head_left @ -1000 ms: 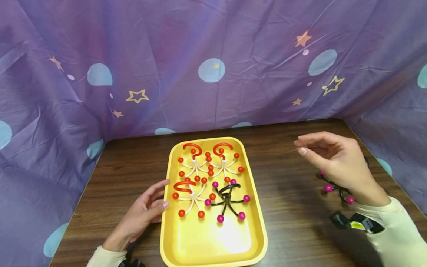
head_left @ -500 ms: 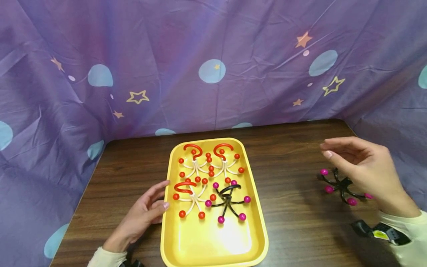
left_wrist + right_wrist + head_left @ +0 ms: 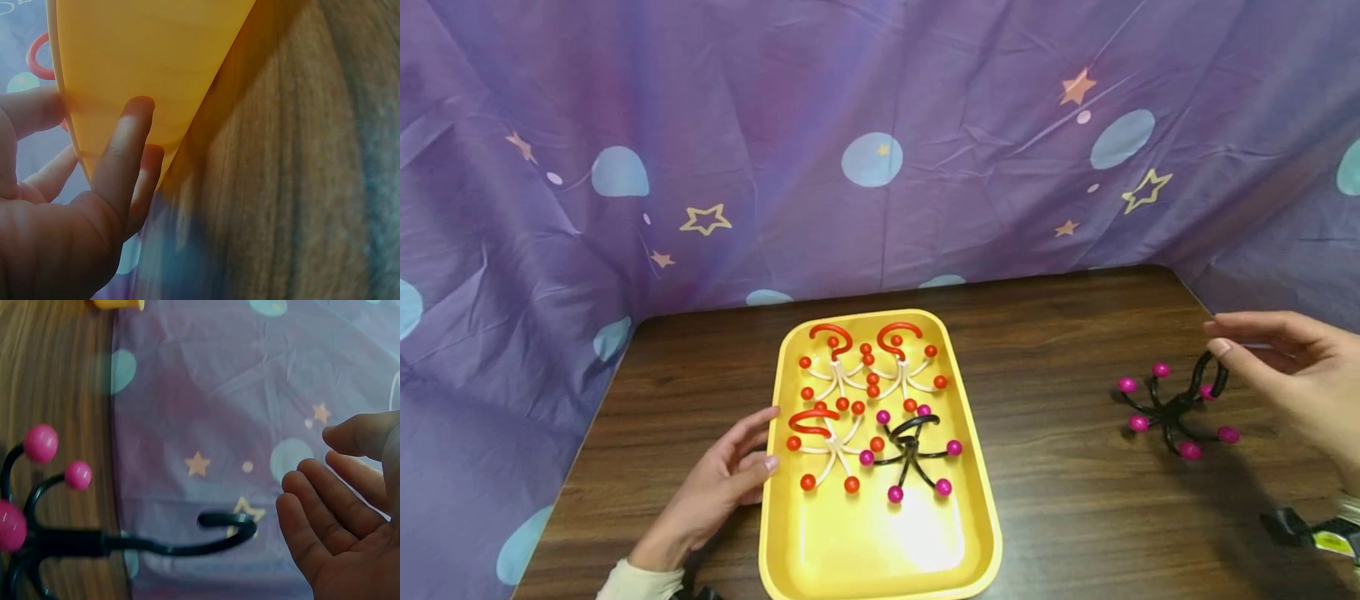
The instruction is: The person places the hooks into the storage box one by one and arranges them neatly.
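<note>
A black claw-shaped massager (image 3: pixel 1172 411) with a hooked handle and pink ball tips stands on the table at the right. My right hand (image 3: pixel 1300 367) is beside its handle, fingertips extended; in the right wrist view a gap separates the fingers (image 3: pixel 312 506) from the hook (image 3: pixel 231 528). A yellow tray (image 3: pixel 850 546) lies in the middle. My left hand (image 3: pixel 718 475) rests at its left side, with extended fingers (image 3: pixel 128 137) against the outer wall in the left wrist view. Inside are a black massager (image 3: pixel 911 450) and several white ones (image 3: pixel 835 446) with red hooks and balls.
The brown wooden table (image 3: pixel 1060 500) runs back to a purple curtain (image 3: pixel 775 167) with stars and blue spots, which also hangs at both sides. The massagers fill the tray's far and middle parts; its near floor is bare.
My right hand has moved to the right, from in front of the black massager to beside its handle, uncovering the legs and hook. My left hand and the tray have stayed put.
</note>
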Available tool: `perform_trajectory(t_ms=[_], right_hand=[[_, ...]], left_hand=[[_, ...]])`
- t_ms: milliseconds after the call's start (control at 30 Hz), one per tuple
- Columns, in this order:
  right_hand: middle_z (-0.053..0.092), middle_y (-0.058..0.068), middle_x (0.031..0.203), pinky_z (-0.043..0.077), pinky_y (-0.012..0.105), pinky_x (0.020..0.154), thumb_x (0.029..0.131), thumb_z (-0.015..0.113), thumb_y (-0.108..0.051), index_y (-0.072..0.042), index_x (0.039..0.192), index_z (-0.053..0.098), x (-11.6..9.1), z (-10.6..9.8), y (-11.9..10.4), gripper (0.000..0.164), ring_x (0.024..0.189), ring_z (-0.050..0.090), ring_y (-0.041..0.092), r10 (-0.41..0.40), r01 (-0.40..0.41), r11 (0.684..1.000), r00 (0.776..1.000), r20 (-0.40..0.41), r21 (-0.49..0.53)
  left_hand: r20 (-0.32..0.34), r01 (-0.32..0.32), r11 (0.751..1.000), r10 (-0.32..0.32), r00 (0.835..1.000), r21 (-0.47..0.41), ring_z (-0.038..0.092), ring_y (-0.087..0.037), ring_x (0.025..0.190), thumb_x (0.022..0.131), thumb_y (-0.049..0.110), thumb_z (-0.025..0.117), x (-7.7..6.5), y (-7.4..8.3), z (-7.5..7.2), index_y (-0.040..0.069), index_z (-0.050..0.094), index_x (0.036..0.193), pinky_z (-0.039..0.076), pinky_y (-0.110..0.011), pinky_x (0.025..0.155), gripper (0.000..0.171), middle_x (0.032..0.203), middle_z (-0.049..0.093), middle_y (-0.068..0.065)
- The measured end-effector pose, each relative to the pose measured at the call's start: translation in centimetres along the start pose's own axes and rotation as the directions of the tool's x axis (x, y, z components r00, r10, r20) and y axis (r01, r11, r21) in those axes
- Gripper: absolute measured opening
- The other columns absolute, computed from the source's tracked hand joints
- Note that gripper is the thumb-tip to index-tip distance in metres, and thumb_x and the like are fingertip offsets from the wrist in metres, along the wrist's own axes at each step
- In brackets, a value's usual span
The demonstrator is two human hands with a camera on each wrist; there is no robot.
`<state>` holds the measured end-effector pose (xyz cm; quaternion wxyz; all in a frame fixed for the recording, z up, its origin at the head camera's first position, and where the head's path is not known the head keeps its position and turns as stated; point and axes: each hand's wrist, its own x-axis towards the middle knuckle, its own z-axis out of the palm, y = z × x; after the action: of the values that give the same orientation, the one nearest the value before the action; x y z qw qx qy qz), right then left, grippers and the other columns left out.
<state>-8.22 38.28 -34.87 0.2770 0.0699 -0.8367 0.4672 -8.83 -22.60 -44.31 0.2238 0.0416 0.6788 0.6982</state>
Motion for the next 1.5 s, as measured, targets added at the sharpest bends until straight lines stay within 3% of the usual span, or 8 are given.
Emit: perform_trajectory(t_ms=[233, 467, 667, 900, 1200, 1500], right_hand=[[0.078, -0.021, 0.111, 0.055, 0.004, 0.081, 0.087, 0.066, 0.025, 0.018, 0.119, 0.069, -0.4, -0.7, 1.9, 0.033, 0.094, 0.073, -0.009, 0.018, -0.017, 0.999, 0.999, -0.032, 0.044], [0.072, -0.025, 0.114, 0.052, 0.002, 0.081, 0.086, 0.069, 0.022, -0.004, 0.122, 0.078, -1.2, -0.8, 3.7, 0.045, 0.102, 0.068, -0.013, 0.068, -0.067, 0.998, 0.996, -0.059, 0.021], [0.073, -0.028, 0.115, 0.051, 0.001, 0.085, 0.088, 0.071, 0.019, 0.0, 0.126, 0.073, -1.8, -0.5, 4.3, 0.043, 0.102, 0.068, -0.015, 0.124, -0.124, 0.992, 0.992, -0.028, 0.026], [0.072, -0.034, 0.111, 0.05, -0.001, 0.081, 0.093, 0.072, 0.01, -0.019, 0.126, 0.075, -2.5, -0.3, 4.4, 0.044, 0.096, 0.067, -0.019, 0.206, -0.206, 0.978, 0.978, 0.02, 0.016], [0.073, -0.035, 0.1, 0.05, 0.0, 0.07, 0.094, 0.07, 0.01, -0.012, 0.127, 0.077, -3.0, -0.2, 4.5, 0.04, 0.083, 0.068, -0.019, 0.153, -0.153, 0.988, 0.988, 0.0, -0.038], [0.075, -0.032, 0.096, 0.052, 0.001, 0.069, 0.094, 0.069, 0.012, -0.011, 0.127, 0.076, -3.0, -0.1, 4.4, 0.041, 0.082, 0.07, -0.017, 0.142, -0.141, 0.989, 0.99, 0.015, -0.033]], left_hand=[[-0.004, 0.009, 1.0, -0.009, 1.0, 0.003, 0.071, -0.017, 0.114, 0.104, 0.009, 0.064, -0.1, 0.1, 0.0, 0.015, 0.025, 0.167, 0.065, -0.044, 0.089, 0.074, 0.159, 0.036, -0.028], [-0.003, 0.003, 1.0, -0.003, 1.0, -0.007, 0.071, -0.017, 0.113, 0.103, 0.008, 0.065, -0.3, 0.2, 0.2, 0.014, 0.024, 0.167, 0.065, -0.043, 0.09, 0.076, 0.159, 0.035, -0.029], [0.013, -0.024, 1.0, 0.024, 1.0, -0.016, 0.071, -0.017, 0.113, 0.104, 0.007, 0.063, -0.3, 0.1, 0.1, 0.012, 0.024, 0.167, 0.065, -0.042, 0.089, 0.075, 0.158, 0.035, -0.031], [0.008, -0.017, 1.0, 0.018, 1.0, -0.018, 0.071, -0.017, 0.112, 0.104, 0.008, 0.064, -0.2, -0.1, -0.1, 0.013, 0.025, 0.167, 0.065, -0.045, 0.09, 0.074, 0.156, 0.039, -0.025], [0.028, -0.036, 0.999, 0.037, 0.999, -0.015, 0.071, -0.019, 0.113, 0.104, 0.007, 0.063, -0.1, 0.0, -0.2, 0.011, 0.024, 0.167, 0.065, -0.046, 0.091, 0.074, 0.157, 0.037, -0.028], [0.026, -0.027, 1.0, 0.027, 0.999, -0.012, 0.072, -0.019, 0.114, 0.104, 0.008, 0.063, -0.1, 0.0, -0.1, 0.012, 0.023, 0.167, 0.065, -0.046, 0.091, 0.074, 0.159, 0.036, -0.03]])
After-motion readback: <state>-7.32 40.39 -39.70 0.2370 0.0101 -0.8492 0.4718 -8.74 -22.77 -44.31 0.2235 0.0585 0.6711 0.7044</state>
